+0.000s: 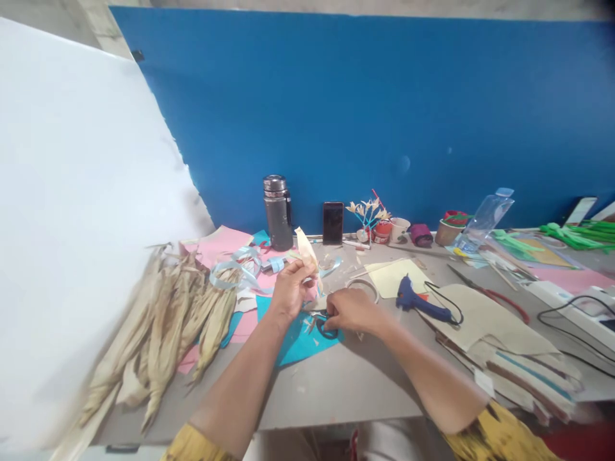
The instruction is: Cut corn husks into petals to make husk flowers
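Observation:
In the head view, my left hand (292, 289) pinches a pale piece of dried husk (306, 248) that points upward from its fingers. Close beside it, my right hand (353, 311) is closed on black-handled scissors (327, 330), low over a bright blue sheet (300, 342) strewn with small pale scraps. A roll of tape (364, 289) lies just behind my right hand. The scissors' blades are partly hidden by my fingers and too small to judge.
Long dried husks (163, 320) cover the left side. Behind stand a dark flask (278, 221), a phone (333, 223) and small husk flowers (368, 214). To the right lie a blue glue gun (423, 304), red-handled shears (509, 302), a cloth bag (494, 320) and a power strip (571, 314).

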A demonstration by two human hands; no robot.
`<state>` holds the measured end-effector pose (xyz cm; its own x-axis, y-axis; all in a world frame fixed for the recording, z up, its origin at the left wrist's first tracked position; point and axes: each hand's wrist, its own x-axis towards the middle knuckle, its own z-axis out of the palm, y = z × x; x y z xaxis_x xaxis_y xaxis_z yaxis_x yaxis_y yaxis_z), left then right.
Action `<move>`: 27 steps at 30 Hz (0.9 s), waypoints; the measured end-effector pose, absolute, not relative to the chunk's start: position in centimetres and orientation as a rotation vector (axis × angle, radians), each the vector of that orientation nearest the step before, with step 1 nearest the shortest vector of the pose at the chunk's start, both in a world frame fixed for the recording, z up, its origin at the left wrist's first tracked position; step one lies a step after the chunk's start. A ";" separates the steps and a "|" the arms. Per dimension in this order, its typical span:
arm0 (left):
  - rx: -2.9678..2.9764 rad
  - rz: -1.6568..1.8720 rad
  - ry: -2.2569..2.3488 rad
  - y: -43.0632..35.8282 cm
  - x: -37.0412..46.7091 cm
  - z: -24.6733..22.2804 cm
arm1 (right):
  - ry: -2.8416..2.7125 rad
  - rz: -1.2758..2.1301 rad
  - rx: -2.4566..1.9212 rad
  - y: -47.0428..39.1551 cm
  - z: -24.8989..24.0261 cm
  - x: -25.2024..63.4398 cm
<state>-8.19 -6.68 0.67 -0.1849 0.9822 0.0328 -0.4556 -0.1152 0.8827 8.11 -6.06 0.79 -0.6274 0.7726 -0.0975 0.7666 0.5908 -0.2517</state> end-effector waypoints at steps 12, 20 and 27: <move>0.824 1.709 0.805 -8.0 -8.7 3.0 | -2.179 1.485 -1.178 -4.8 1.2 8.9; 0.794 1.777 0.725 -9.1 -8.9 4.5 | -1.472 1.978 -0.878 -4.2 -0.1 8.2; 0.768 1.755 0.788 -8.7 -8.9 4.1 | -1.405 1.914 -0.647 -5.2 0.6 8.6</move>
<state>-8.92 -8.75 4.07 -0.2767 0.9520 0.1309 -0.5345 -0.2656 0.8024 8.64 -5.15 0.58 -0.6546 0.7560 -0.0045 -0.2222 -0.1981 -0.9547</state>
